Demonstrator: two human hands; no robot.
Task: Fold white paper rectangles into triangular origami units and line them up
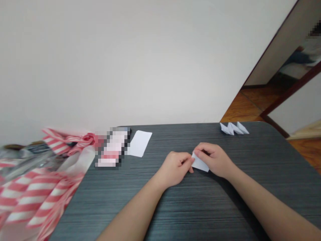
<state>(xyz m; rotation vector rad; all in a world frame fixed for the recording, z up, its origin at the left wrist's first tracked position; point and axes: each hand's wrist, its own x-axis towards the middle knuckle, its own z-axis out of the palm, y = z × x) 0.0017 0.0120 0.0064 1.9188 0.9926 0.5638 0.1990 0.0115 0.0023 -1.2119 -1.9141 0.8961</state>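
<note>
A small folded piece of white paper (200,164) is held between my two hands over the middle of the dark table. My left hand (175,168) pinches its left corner between thumb and fingers. From the upper right, my right hand (214,159) grips the same piece, thumb on top and fingers curled behind. Part of the paper is hidden by my fingers. Toward the back right of the table lie several folded white paper pieces (234,129) in a zigzag row. White rectangular sheets of paper (140,144) lie flat at the back left.
A pixelated phone-like object (112,147) lies beside the sheets on the dark wood-grain table (180,214). Red-and-white striped bags (37,194) are heaped past the table's left edge. A pale wall (150,60) stands behind; a wooden floor (240,103) shows at right.
</note>
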